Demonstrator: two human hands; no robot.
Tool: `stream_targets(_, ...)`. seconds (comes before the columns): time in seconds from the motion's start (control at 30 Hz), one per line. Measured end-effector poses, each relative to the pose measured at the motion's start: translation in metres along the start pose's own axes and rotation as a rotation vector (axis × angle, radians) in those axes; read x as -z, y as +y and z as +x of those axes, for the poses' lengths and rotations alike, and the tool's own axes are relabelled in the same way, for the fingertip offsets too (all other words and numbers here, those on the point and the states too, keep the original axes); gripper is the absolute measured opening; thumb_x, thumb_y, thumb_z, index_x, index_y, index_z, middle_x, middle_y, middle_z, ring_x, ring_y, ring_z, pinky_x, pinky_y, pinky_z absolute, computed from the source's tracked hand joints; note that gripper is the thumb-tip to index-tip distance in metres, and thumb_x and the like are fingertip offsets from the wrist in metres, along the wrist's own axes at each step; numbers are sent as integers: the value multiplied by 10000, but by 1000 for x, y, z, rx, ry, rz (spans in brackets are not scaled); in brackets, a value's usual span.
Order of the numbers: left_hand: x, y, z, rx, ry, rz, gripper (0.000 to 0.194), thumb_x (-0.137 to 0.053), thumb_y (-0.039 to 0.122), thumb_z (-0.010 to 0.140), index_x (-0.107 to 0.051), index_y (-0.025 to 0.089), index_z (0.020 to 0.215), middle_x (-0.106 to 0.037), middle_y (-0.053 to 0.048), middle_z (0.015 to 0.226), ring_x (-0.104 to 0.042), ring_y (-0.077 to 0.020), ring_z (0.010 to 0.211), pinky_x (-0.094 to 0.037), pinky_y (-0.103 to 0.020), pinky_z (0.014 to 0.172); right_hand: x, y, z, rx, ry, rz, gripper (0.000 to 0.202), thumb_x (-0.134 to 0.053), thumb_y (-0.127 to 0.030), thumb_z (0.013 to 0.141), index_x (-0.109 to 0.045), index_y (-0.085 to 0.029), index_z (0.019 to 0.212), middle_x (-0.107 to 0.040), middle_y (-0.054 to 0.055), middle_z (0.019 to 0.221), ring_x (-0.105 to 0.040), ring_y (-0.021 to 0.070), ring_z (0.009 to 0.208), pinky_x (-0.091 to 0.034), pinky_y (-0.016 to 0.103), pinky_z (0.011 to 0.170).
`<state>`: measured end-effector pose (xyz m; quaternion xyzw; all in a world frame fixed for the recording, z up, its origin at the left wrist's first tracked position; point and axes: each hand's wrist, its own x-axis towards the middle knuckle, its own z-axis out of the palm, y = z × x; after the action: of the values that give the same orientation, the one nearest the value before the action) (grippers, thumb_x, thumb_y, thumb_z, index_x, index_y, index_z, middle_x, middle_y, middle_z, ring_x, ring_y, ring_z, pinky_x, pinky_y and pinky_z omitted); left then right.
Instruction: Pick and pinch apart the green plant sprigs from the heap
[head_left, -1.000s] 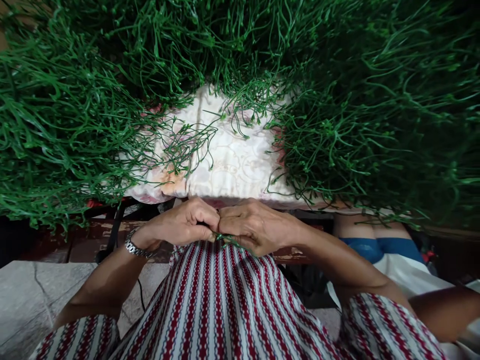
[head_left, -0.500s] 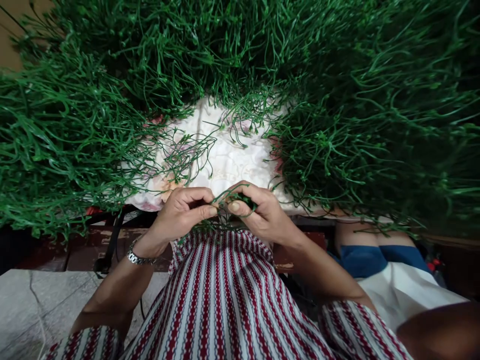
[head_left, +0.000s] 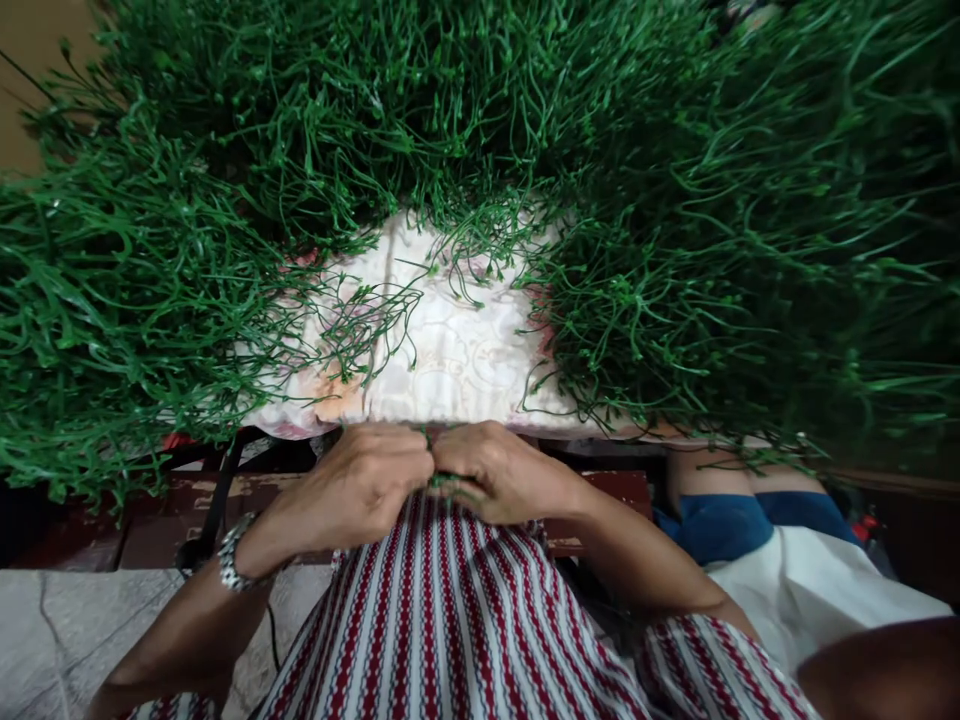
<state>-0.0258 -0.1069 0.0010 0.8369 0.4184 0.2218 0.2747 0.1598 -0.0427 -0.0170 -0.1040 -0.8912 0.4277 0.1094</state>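
Observation:
Close together at the near edge of the cloth, my left hand (head_left: pixel 375 482) and my right hand (head_left: pixel 499 475) are both closed, knuckles up, in front of the striped garment. Bits of green stem (head_left: pixel 442 482) show between and under the fingers; most of what they grip is hidden. A metal watch is on my left wrist. Beyond them lies a white floral cloth (head_left: pixel 450 370) with thin green stems (head_left: pixel 375 320) scattered over it.
Large heaps of green plastic-looking stems surround the cloth at the left (head_left: pixel 112 290), the back (head_left: pixel 450 90) and the right (head_left: pixel 675 280). Another person's legs (head_left: pixel 724 525) in blue and white are at the lower right. A dark red wooden bench (head_left: pixel 172 515) runs below the cloth.
Both hands have moved down toward the lap and turned, so their backs now face up and the stems are mostly covered. The view has shifted slightly.

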Motion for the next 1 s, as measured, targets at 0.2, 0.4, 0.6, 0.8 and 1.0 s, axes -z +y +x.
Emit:
stream_targets(0.2,9,1,-1,-99,-283,-179,252,-378,-12,735,-458,166,576,-451,7,558,-420,-122,565,-309,-263,542,11,-12,-12,217,-216,-125,197,-478,-93,807,-474,-177,629,-502,-24,626,-451,94,619,-379,220,609)
stream_targets(0.4,8,-12,8,391,399,-730,115,-608,139,757,-571,158,650,-548,9,618,-477,-89,563,-360,-197,513,46,-15,-30,-45,273,-233,158,-500,-261,898,-565,-161,795,-544,96,942,-516,158,871,-447,293,722)
stream_targets(0.6,-6,-13,23,519,662,-1036,184,-712,217,683,-567,152,591,-525,19,627,-419,-65,552,-339,-174,493,52,-15,-21,-113,572,-337,204,-468,-320,894,-513,-179,753,-261,92,1448,-271,328,1321,-334,520,996)
stream_targets(0.8,-15,-12,26,565,737,-1016,224,-732,259,658,-549,150,590,-556,16,612,-404,-62,504,-331,-178,456,28,-11,0,-90,553,-175,158,-414,-230,930,-516,-173,823,-599,41,766,-584,136,729,-465,296,783)
stream_targets(1.0,-21,-8,36,543,876,-1051,134,-737,192,635,-608,158,625,-604,25,625,-505,-69,567,-424,-167,550,-1,1,19,-140,605,-60,155,-480,-279,908,-548,-140,913,-585,25,771,-536,104,690,-420,208,656)
